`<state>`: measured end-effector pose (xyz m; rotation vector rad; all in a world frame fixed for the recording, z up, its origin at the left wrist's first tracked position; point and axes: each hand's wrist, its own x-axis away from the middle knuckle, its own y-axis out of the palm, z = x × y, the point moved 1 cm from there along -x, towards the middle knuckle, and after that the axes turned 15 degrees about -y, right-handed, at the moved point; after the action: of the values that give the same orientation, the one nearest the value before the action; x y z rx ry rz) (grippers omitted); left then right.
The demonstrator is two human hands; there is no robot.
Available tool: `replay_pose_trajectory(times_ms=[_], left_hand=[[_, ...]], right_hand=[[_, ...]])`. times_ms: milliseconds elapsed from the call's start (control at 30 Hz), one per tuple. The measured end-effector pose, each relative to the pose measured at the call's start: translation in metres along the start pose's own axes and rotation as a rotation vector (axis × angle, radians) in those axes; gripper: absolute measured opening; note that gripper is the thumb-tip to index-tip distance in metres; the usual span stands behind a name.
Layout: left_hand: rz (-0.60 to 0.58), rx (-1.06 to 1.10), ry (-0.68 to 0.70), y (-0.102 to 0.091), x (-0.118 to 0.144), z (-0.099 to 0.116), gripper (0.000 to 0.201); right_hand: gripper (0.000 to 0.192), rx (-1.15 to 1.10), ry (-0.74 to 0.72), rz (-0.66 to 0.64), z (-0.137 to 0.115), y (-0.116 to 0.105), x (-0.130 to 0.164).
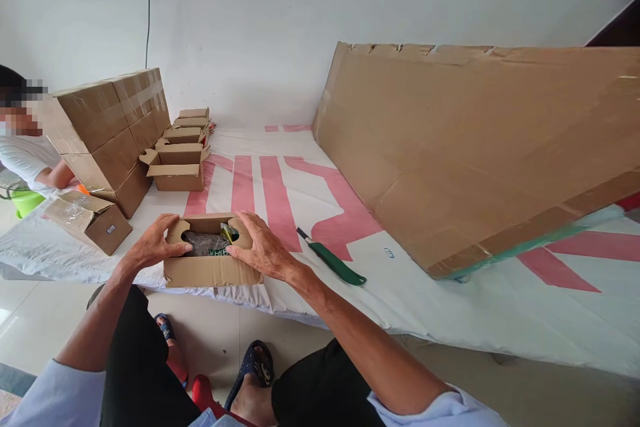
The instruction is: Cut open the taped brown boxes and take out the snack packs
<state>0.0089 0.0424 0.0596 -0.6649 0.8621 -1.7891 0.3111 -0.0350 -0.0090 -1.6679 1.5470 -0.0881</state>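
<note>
A small cardboard box point(213, 271) sits at the table's near edge with its top uncovered. Inside it lies a dark item in clear plastic point(205, 242), with a green and yellow packet point(229, 233) beside it. My left hand point(159, 240) grips the box's left end, thumb over the side flap. On the right end, my right hand point(263, 245) holds the box, its thumb reaching to the front rim. A green-handled knife point(337, 262) lies on the cloth to the right of my right hand.
Several open cardboard boxes point(177, 181) stand in a row beyond my hands. To their left are stacked taped cartons point(107, 127) and a single taped box point(90, 219). A large cardboard sheet point(475, 153) leans at right. Another person point(30, 150) is at far left.
</note>
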Motion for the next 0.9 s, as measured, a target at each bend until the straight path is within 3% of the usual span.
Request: replay_pose_trajectory(times_ms=[167,267,400,533,667,900], left_hand=[[0.141,-0.089,-0.079,0.021,-0.001,0.012,0.073],[0.130,-0.029,-0.106,0.022,0.004,0.013,0.074],[0.102,0.166,-0.149,0.018,0.009,0.006,0.072],[0.077,0.331,-0.174,0.016,0.011,-0.007,0.071],[0.055,0.429,-0.173,0.017,0.014,-0.011,0.073],[0.182,0.258,0.002,0.038,0.022,0.011,0.061]], right_hand=[[0.076,0.086,-0.038,0.159,-0.012,0.005,-0.004],[0.055,0.089,-0.045,0.264,-0.018,-0.008,0.001],[0.049,0.258,-0.030,0.322,-0.014,-0.032,0.012],[0.041,0.609,-0.121,0.146,-0.012,-0.042,0.014],[0.036,0.714,-0.227,-0.122,-0.028,-0.042,0.000],[0.027,0.799,0.035,-0.536,-0.076,-0.025,-0.038]])
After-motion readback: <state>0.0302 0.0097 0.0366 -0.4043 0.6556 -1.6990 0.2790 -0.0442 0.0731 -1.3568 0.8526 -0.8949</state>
